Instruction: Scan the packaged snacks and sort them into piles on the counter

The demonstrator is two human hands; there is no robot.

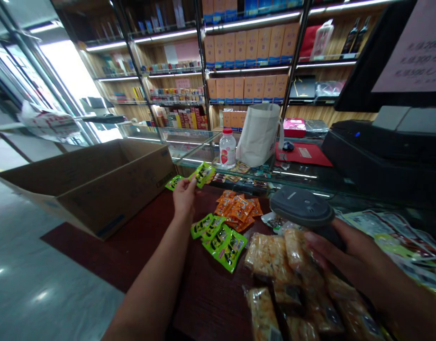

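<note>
My left hand [185,192] pinches a green snack packet [204,174] above the far edge of the dark red counter. Another green packet [174,182] shows just left of my fingers; whether it is held too I cannot tell. My right hand [340,248] is wrapped round the handle of a grey barcode scanner [301,206], its head pointing left. Below the scanner lie several clear-wrapped pastry packs [275,255]. Between my hands are a heap of orange packets [237,208] and a group of green packets [220,239] lying on the counter.
An open cardboard box [107,189] stands at the left. Behind the counter's glass edge are a bottle with a red cap [228,149] and a white bag [258,135]. A black machine [385,151] and flat packages [399,237] are at the right.
</note>
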